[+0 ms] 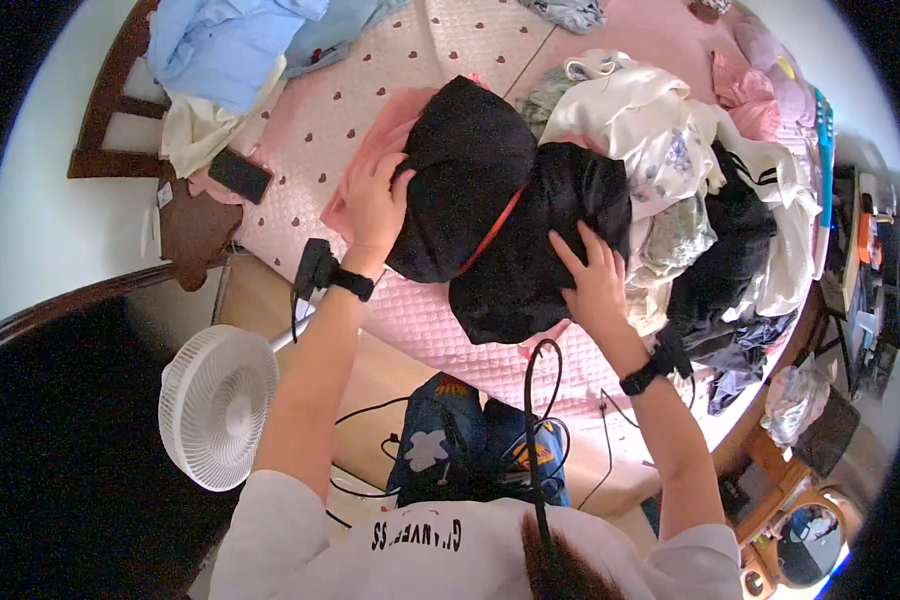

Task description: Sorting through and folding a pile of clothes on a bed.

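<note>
Two black garments lie side by side on the bed, a rounded one [465,165] on the left and another [545,235] on the right, with a red-orange strip [492,232] between them. Their exact kind cannot be made out. My left hand [378,205] rests on the left edge of the first garment, its thumb apart from the fingers. Some pink cloth [345,200] shows beneath that garment, beside my wrist. On the second garment my right hand [592,278] lies flat with spread fingers. Both wrists wear black straps with small devices.
A heap of white and pale clothes [630,110] and dark clothes [730,250] covers the right of the pink quilted bed [420,335]. Blue clothes [230,50] and a phone [240,176] are at the upper left. A white fan [218,408] stands by my left arm; a black cable [530,440] hangs before me.
</note>
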Action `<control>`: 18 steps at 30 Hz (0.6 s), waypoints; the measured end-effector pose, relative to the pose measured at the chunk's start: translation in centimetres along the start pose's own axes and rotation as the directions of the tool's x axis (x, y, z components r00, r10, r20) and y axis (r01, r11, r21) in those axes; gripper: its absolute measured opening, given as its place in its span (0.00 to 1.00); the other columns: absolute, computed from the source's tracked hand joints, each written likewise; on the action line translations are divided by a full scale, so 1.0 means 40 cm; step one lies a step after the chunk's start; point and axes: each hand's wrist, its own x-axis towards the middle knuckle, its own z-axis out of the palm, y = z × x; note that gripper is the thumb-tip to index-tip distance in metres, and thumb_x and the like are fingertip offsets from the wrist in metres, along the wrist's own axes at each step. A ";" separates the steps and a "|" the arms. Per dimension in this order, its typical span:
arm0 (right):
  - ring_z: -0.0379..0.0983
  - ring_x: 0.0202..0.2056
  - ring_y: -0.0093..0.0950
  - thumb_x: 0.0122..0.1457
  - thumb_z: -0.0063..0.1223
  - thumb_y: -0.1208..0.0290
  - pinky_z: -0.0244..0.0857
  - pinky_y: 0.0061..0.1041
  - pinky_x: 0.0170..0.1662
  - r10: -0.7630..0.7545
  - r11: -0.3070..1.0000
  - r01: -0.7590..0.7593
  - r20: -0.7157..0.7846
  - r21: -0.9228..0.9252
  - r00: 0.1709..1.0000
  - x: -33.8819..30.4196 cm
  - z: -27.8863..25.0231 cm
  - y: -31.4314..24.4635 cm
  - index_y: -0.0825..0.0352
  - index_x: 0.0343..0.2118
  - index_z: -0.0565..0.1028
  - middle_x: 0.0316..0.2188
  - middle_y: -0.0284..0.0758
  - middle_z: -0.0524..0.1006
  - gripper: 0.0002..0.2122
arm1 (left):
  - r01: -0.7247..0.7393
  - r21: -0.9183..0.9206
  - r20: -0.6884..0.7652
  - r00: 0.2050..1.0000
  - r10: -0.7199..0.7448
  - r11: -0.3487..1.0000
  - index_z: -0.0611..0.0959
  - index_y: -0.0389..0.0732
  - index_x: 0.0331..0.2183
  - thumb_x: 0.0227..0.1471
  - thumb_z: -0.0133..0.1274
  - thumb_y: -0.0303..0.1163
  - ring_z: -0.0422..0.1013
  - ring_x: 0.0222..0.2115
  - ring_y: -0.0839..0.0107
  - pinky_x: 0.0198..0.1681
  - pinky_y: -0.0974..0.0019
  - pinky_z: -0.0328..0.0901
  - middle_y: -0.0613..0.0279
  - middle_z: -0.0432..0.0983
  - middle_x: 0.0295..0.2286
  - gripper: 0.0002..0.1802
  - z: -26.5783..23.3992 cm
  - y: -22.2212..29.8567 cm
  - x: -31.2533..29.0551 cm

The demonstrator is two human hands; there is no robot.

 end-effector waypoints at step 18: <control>0.63 0.41 0.47 0.47 0.48 0.53 0.59 0.38 0.44 0.188 0.981 -0.173 -0.649 0.088 0.737 0.255 -0.104 -0.011 0.60 0.43 0.68 0.37 0.48 0.69 0.22 | 0.022 0.330 0.096 0.994 -0.056 0.944 0.70 0.34 0.39 0.35 0.55 0.52 0.66 0.34 0.51 0.39 0.52 0.57 0.47 0.70 0.31 0.35 0.092 0.189 0.207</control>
